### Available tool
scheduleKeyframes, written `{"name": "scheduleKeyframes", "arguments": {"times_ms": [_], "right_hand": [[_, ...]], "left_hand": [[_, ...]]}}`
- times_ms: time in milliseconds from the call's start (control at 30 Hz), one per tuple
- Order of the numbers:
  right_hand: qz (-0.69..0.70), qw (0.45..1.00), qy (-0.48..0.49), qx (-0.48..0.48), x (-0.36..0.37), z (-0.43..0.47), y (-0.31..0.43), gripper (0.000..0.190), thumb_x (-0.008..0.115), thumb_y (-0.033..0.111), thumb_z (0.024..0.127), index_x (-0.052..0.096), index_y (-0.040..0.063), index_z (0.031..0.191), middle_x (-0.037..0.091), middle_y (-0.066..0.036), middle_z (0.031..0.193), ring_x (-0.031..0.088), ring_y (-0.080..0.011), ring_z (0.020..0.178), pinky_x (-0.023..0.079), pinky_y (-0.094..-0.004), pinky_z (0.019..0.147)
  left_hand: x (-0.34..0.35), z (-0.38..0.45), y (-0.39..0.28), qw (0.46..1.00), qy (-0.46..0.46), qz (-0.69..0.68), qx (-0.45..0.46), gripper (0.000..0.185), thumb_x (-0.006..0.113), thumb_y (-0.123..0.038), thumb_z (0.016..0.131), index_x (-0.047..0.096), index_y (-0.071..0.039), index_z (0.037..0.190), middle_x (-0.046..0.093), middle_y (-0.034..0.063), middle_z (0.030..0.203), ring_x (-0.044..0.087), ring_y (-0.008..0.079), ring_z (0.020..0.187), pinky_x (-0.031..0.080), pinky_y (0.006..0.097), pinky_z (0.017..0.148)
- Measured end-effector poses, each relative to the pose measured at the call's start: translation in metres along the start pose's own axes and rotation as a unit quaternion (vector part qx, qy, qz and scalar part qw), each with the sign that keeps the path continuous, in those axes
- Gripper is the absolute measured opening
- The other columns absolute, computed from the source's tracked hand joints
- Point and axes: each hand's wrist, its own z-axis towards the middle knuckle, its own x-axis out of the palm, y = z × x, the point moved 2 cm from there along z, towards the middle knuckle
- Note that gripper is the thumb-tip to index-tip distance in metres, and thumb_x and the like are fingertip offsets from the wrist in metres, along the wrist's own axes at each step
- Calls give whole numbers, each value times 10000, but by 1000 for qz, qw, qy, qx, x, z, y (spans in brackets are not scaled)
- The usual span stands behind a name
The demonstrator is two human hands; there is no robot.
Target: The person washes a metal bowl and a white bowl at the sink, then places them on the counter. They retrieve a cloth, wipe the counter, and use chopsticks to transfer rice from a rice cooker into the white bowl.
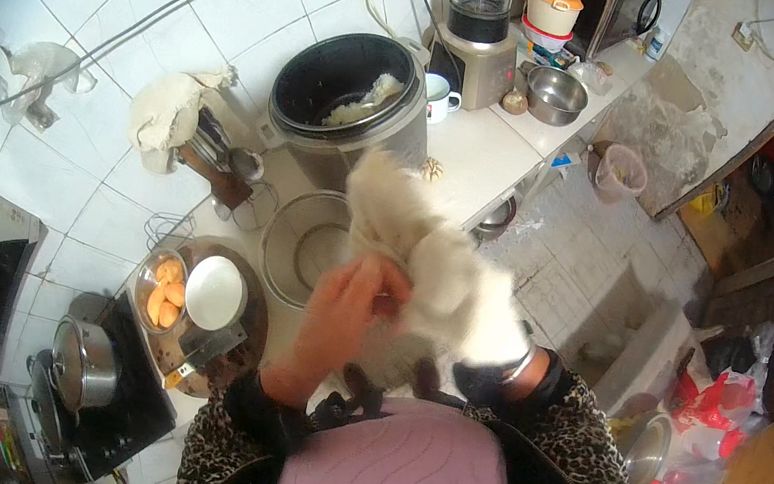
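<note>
A pale cloth [443, 274], blurred by motion, hangs in front of me. My left hand [354, 305] is at its lower left side, with the fingers curled against it; whether they grip it cannot be told. The cloth hides my right hand, and only the wrist with a bracelet shows. Behind the cloth stands a wide, round metal basin [302, 248], partly covered from view. Beyond it is a large rice cooker [344, 83], lidless, with white cooked rice [371, 103] along one side of its dark inner pot.
On the left, a round cutting board [254, 312] bears a cleaver [211, 347], a white bowl [215, 293] and a bowl of peeled orange pieces [167, 294]. A knife holder [216, 169] stands by the wall. A blender [474, 51], mug [440, 102] and steel pot [556, 95] stand farther back.
</note>
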Motion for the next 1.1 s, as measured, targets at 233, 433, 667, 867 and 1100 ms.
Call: {"name": "scheduleKeyframes", "arguments": {"times_ms": [233,433,667,867,1100], "right_hand": [[287,944,-128,99,25,3,-21,332,503,187,1003,534,10,1283,600,-88,1239,576,-167,1111,481,-323,954],[122,955,-248,105,-1,0,-25,375,533,240,981,507,9,1276,572,-115,1259,572,-220,1129,477,-359,970],[-74,992,-45,92,23,-25,-48,509,443,383,1035,405,36,1406,478,-95,1399,474,-234,1279,408,-384,1055],[359,889,-114,261,36,-10,-43,464,413,350,1045,416,56,1404,479,-71,1392,460,-232,1288,387,-389,1080],[-105,982,8,157,29,13,-32,361,468,128,1005,476,-51,1318,546,-136,1316,521,-237,1206,421,-365,1021]], "left_hand": [[8,-4,51,977,-82,194,40,441,632,-222,895,540,-43,1288,550,166,1252,489,323,1198,409,404,997],[22,-4,55,857,-114,465,189,450,657,-178,863,551,-35,1277,564,177,1243,516,342,1169,396,452,995],[23,16,22,994,-94,-40,39,454,581,-167,918,450,4,1317,523,193,1317,476,330,1235,352,421,1056],[-12,7,29,968,-230,10,95,703,604,-232,942,235,-8,1497,421,176,1440,377,278,1351,262,394,1138],[-76,6,51,963,-254,-25,83,624,498,-239,1000,198,-15,1499,399,175,1432,401,270,1319,303,374,1110]]}}
